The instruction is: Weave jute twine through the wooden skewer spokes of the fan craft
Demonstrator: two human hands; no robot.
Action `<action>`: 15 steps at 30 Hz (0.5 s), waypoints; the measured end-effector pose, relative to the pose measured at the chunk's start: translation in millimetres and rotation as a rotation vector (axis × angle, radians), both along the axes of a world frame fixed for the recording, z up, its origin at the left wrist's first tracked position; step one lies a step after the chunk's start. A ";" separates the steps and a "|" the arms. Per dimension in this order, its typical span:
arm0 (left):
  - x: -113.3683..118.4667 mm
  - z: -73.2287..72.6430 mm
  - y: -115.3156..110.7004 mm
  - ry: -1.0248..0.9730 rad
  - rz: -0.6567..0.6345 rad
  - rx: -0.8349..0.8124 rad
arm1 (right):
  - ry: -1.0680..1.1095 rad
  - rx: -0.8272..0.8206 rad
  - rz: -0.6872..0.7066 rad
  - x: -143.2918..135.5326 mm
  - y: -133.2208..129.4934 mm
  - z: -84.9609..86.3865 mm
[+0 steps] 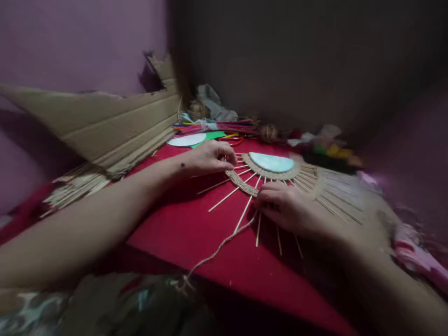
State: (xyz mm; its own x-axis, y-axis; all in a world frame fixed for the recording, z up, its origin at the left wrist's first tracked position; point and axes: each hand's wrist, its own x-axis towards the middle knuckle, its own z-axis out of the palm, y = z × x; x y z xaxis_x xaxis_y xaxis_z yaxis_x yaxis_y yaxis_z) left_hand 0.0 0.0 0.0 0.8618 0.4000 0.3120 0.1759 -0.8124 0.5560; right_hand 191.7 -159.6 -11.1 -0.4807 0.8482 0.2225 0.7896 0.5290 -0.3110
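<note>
A half-round piece with a pale blue-white centre lies on the red table, thin sticks fanning out from it. A braided twine band curves across the sticks. At the band's left end, my left hand has its fingers curled and pressed together on the twine. Lower down, my right hand pinches the band near its middle, and its fingertips are partly hidden. From under my right hand a loose twine strand trails to the table's front edge, ending frayed.
Cardboard leans along the left wall, with a bundle of sticks at its foot. Behind my left hand lie a white half disc, green paper and red-handled scissors. A twine ball sits at the back; pink cloth is at right.
</note>
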 end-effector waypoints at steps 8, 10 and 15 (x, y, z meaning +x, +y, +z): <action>11.7 -10.7 -32.6 0.106 -0.271 -0.024 | 0.010 -0.130 0.000 4.6 -6.9 9.8; 14.1 -12.5 -39.1 0.065 -0.283 -0.004 | 0.026 -0.098 -0.019 4.2 -7.2 8.4; 23.1 -22.3 -51.5 -0.021 -0.305 0.116 | 0.004 -0.124 -0.036 2.0 -9.3 12.3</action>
